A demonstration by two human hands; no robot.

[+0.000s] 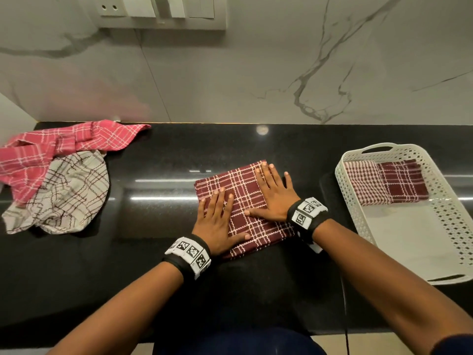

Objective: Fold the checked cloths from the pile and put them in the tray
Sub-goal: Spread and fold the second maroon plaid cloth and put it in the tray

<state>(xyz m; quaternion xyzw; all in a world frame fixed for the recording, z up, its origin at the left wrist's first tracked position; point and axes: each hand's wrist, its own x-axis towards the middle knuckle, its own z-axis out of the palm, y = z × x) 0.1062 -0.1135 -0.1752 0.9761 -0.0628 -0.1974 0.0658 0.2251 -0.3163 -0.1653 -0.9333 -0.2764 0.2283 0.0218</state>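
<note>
The dark red checked cloth (239,180) lies folded on the black desk (158,252), straight ahead of the person, between the pile and the tray; both hands are flat on it. The left hand (217,221) covers its near left part, the right hand (275,198) its far right part; the fingers (221,198) of both are straight and a little spread, pressing down and pinching nothing; the right little finger reaches past the cloth's right edge, over the desk.

The white tray (409,234) stands to the right of this cloth, apart from it, so the right hand is the nearer of the 2. The tray's long axis runs away from the person; 2 folded cloths (401,180) sit side by side at its far end, and the near part is bare. The cloth under the hands looks close to square and sits turned a little against the desk's edge; it probably needs 1 more fold, or a carry to the right.

The pile is at the far left: a pink cloth (64,144) lies partly over a beige cloth (71,190); whether more lie beneath cannot be told. The frame cuts off the pink cloth's left side and the tray's right rim; the palms hide how many layers the fold has.
</note>
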